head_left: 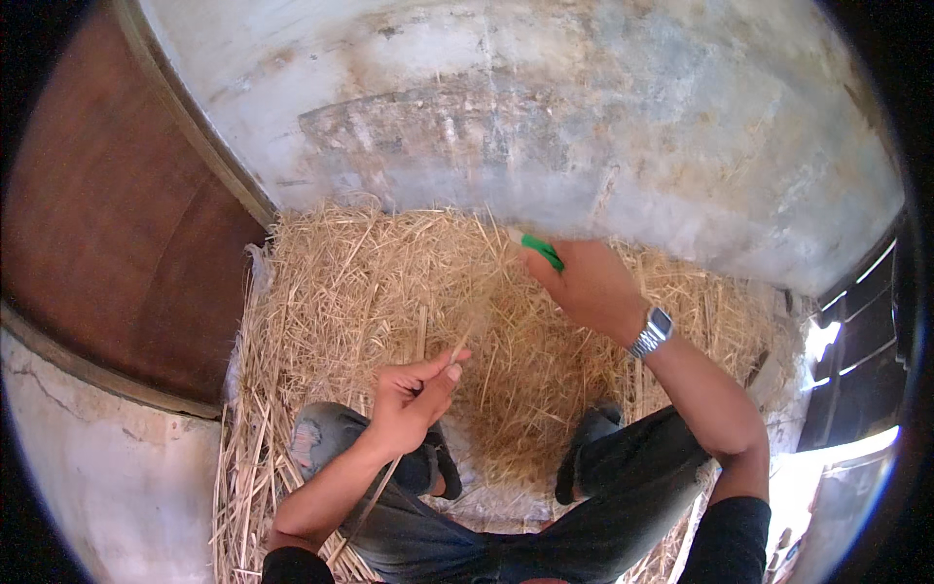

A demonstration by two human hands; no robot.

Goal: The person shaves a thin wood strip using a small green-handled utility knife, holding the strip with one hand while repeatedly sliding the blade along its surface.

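A seated person in dark jeans (pixel 632 467) leans over a floor spread with loose straw (pixel 350 282), a weathered plaster wall (pixel 584 107) just ahead. The left hand (pixel 413 397), low and near the middle, has its grip pinching a slender straw stalk (pixel 460 346) between thumb and fingers; the stalk's tip points up and away. The right hand (pixel 593 282), a metal-band watch (pixel 654 332) on its wrist, is farther forward, its grip clenched around a small green-handled tool (pixel 542 251). Motion blurs the tool's pale end, possibly a knife blade. The tool and stalk appear apart. The step in hand seems to be working the single stalk with the tool. The next move calls for a steady pinch and a careful stroke clear of the left fingertips.
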